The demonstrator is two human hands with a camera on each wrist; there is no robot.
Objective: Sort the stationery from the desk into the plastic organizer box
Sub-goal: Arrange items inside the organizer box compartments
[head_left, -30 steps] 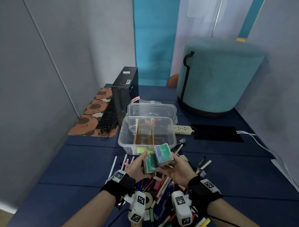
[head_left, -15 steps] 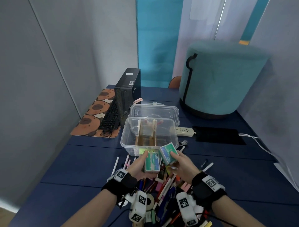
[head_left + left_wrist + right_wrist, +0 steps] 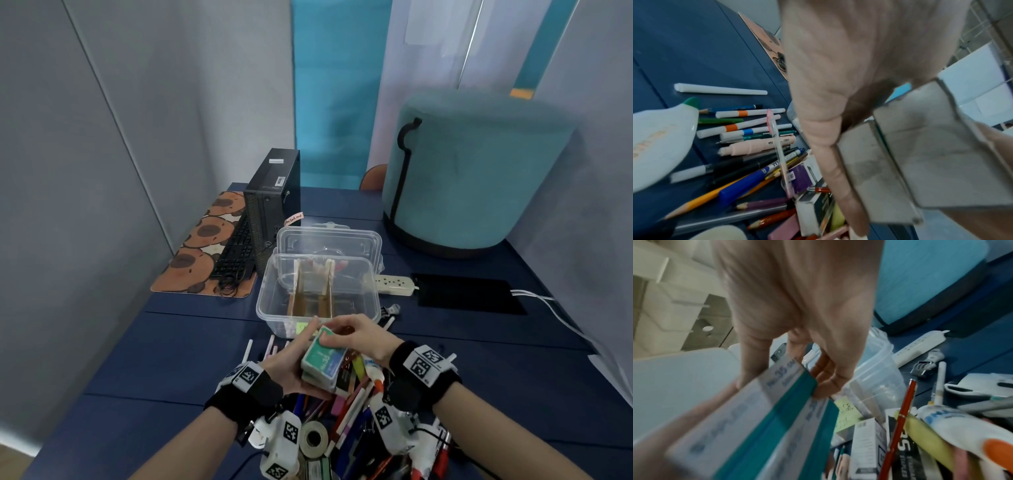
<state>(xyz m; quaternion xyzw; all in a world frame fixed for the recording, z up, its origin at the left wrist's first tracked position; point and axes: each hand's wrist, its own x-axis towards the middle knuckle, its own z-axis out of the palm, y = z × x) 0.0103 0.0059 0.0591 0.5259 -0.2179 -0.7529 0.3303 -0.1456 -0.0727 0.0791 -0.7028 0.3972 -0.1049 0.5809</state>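
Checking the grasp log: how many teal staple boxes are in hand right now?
2, stacked: the top box under the right hand, the lower box in the left hand. More could lie hidden in the pile.

Two small teal-and-white staple boxes (image 3: 323, 359) stacked flat, held just above the pile of pens, pencils and markers (image 3: 748, 139) on the dark blue desk (image 3: 171, 346), clear plastic organizer box (image 3: 274, 301) just behind, open, cardboard dividers (image 3: 310, 291) upright inside

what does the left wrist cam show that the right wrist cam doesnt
Only the left wrist view: the boxes' grey undersides, a white stick and orange-banded markers on the desk.
Only the right wrist view: the boxes' teal printed faces, the organizer box, a power strip.
Both: a hand holding the stacked boxes above the stationery.
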